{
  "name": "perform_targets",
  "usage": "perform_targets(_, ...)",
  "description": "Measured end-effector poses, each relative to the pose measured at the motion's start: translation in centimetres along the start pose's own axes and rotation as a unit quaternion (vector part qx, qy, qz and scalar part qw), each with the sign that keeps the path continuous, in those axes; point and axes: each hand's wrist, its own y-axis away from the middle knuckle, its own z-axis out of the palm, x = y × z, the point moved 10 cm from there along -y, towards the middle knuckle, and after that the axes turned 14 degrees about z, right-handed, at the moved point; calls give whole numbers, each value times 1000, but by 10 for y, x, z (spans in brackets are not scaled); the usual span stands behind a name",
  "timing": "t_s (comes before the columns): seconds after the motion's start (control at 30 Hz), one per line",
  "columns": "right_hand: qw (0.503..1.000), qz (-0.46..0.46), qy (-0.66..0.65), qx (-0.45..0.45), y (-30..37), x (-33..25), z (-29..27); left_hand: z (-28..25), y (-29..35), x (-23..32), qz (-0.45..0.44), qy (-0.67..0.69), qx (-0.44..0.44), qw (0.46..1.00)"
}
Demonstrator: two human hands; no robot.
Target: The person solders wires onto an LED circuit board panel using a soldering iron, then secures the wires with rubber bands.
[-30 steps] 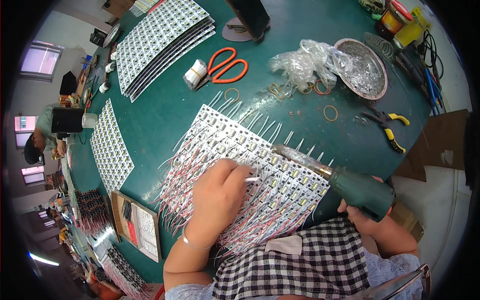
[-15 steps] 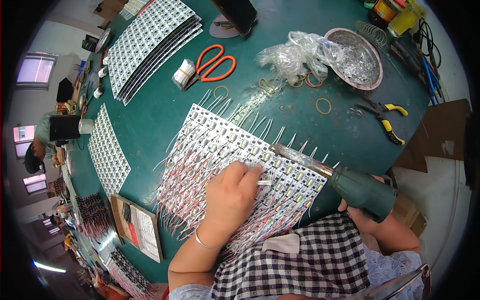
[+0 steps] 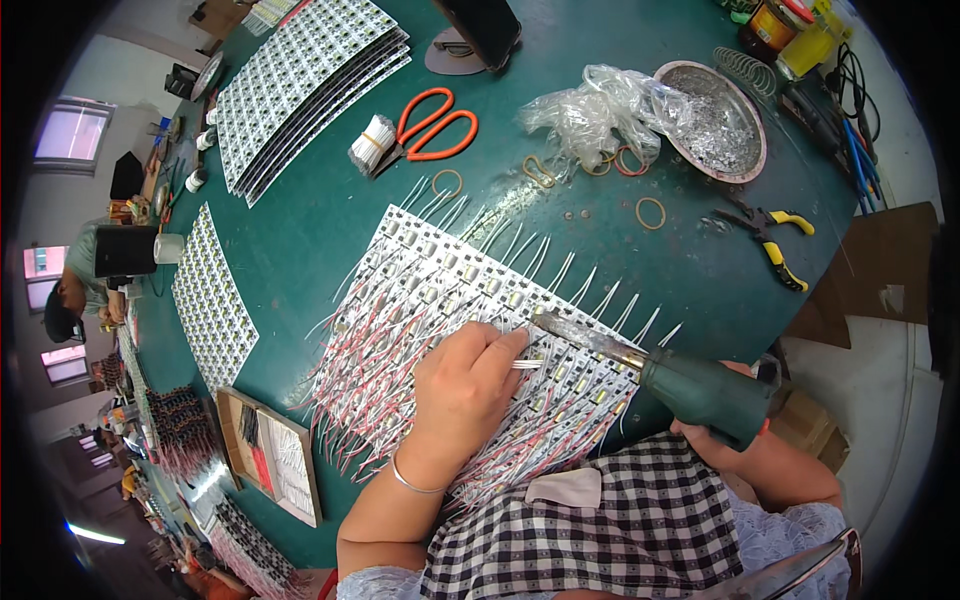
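My left hand (image 3: pixel 462 378) rests on a white LED circuit board panel (image 3: pixel 402 236), its thumb and forefinger pinched on a few thin white wires (image 3: pixel 526 365). Many red and white wires hang off the panel toward me, and white wire ends stick out past its far edge. In my right hand (image 3: pixel 703 440) is a soldering iron (image 3: pixel 706 398) with a thick dark green handle. Its metal bit reaches left over the panel, the tip close to my left fingertips. Whether the tip touches a solder pad cannot be made out. The handle hides part of my right hand.
Orange-handled scissors (image 3: pixel 437 130) lie beside a banded white wire bundle (image 3: pixel 372 145). Farther right are a plastic bag (image 3: pixel 590 115), a solder dish (image 3: pixel 755 160) and yellow-handled pliers (image 3: pixel 775 245). Stacked panels (image 3: pixel 300 90), a single panel (image 3: pixel 212 300) and a wire box (image 3: pixel 300 510) stand left.
The soldering iron has shifted left and slightly toward me, bringing its tip nearer my left fingers. My left hand keeps its pinch on the wires, almost in the same place.
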Motion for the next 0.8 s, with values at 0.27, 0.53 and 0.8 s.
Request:
perform_targets(0.27,998,1,51,33,5,5,5,2,1,0,-11,-5,-12,1000)
perform_targets(0.53,999,-2,29,41,2,0,5,2,0,0,-11,2,0,1000)
perform_targets(0.8,996,-25,54,64,2,-8,3,2,-2,1,-13,8,-6,1000)
